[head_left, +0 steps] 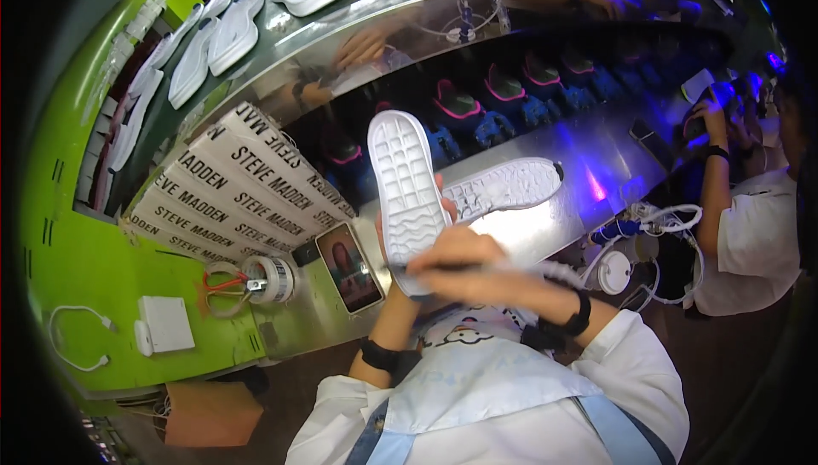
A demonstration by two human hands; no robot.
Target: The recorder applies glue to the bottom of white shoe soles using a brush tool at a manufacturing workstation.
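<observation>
A white shoe sole (400, 184) stands tilted up in front of me, its gridded and wavy inner side showing. My left hand (446, 198) is closed around it from behind, with fingertips showing at its right edge and most of the hand hidden. Across the sole's lower end lies my right hand (460, 252), blurred, its fingers curled together. Something dark shows at those fingertips, too smeared to name. Just beyond, a second white sole (503, 186) rests on the shiny metal bench (545, 226).
Left of the sole stands a white printed box (239, 184); near it are a phone (348, 267), tape rolls (271, 279) and a white charger (164, 325). White soles (234, 32) line the upper shelf. Pink-edged shoe parts (457, 99) sit below. A co-worker's arm (714, 175) is at right.
</observation>
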